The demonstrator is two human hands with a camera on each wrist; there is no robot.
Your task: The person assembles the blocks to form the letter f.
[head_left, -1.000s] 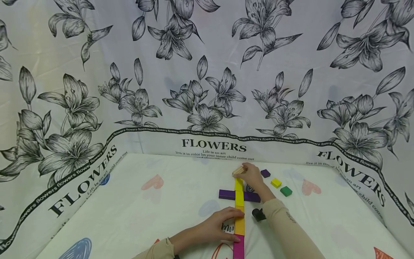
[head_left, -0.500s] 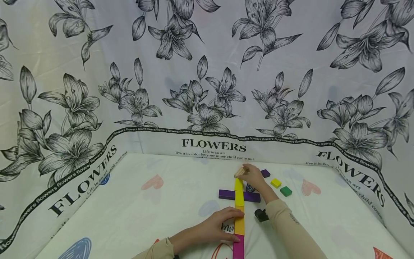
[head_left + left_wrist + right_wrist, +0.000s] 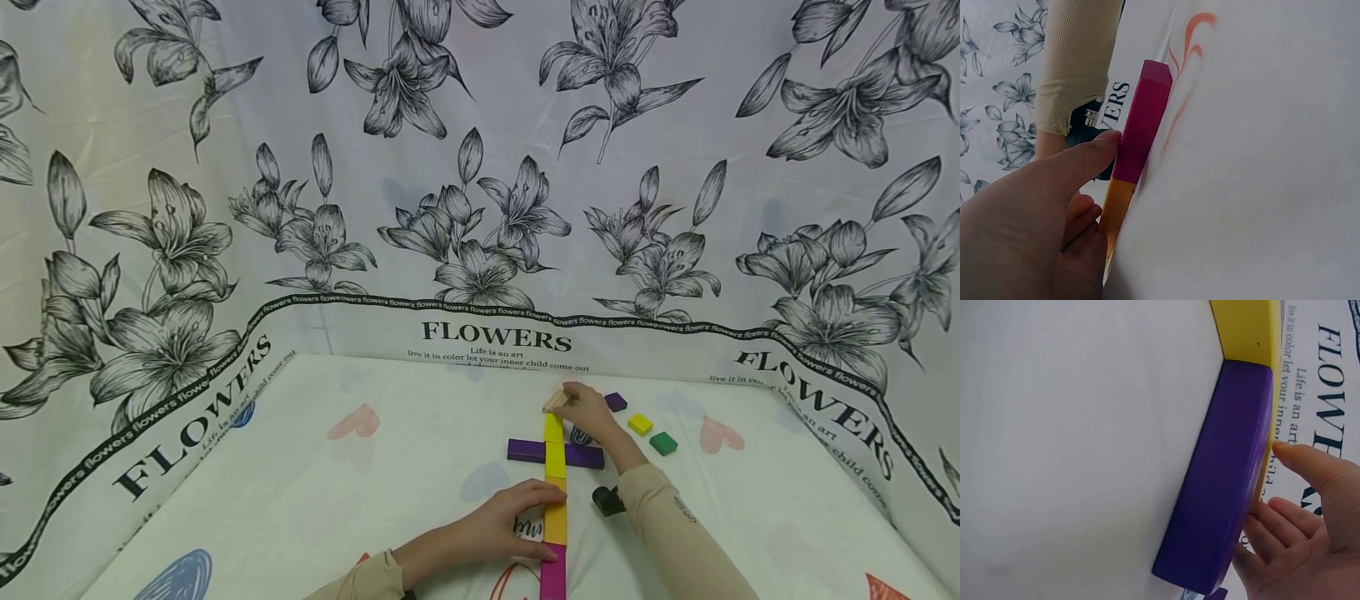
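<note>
My right hand (image 3: 585, 410) pinches a light, plain wood block (image 3: 554, 402) with lines along it, right at the far end of a row of blocks. From there the row runs toward me: a yellow block (image 3: 553, 427), another yellow block (image 3: 555, 460), an orange block (image 3: 556, 521) and a magenta block (image 3: 553, 575). Purple blocks (image 3: 527, 450) stick out on both sides of the nearer yellow one. My left hand (image 3: 491, 525) rests along the row, index finger on the orange block and thumb against the magenta one. In the right wrist view a purple block (image 3: 1219, 475) hides part of the fingers.
Right of the row lie small loose blocks: purple (image 3: 616, 402), yellow (image 3: 640, 424) and green (image 3: 663, 442). A black device (image 3: 606, 500) sits at the right wrist. Behind the white printed cloth surface (image 3: 420, 450) hangs a flowered curtain (image 3: 480, 208).
Over the last second the right hand has shifted the wood block slightly rightward, more in line with the row. The left hand and the other blocks have stayed put.
</note>
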